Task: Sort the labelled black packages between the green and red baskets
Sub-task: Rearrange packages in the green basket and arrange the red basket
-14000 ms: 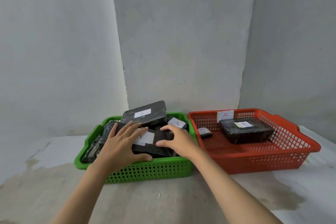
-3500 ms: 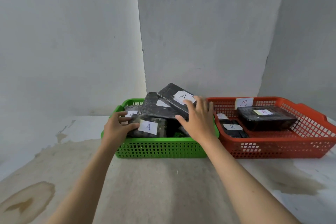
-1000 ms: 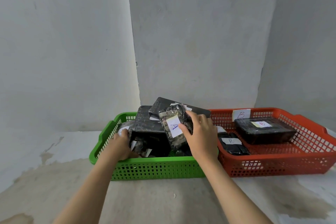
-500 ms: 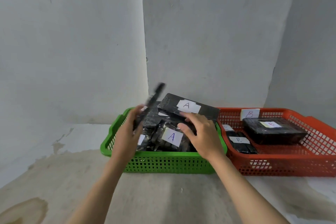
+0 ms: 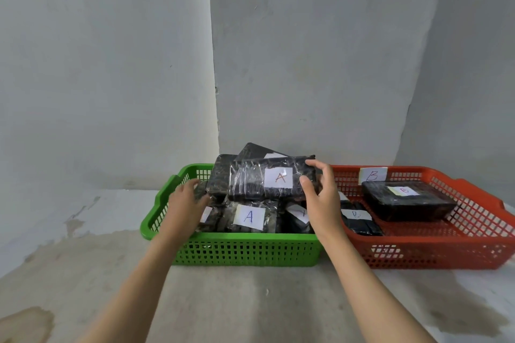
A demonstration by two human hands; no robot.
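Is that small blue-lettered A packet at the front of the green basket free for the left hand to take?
Probably yes: the packet lies uncovered beside the left hand.

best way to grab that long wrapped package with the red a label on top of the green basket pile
Take the long package by its two short ends, one hand from each side. It lies lengthwise across the pile in the green basket, with both ends exposed. The right hand is already at the right end, the left hand near the left.
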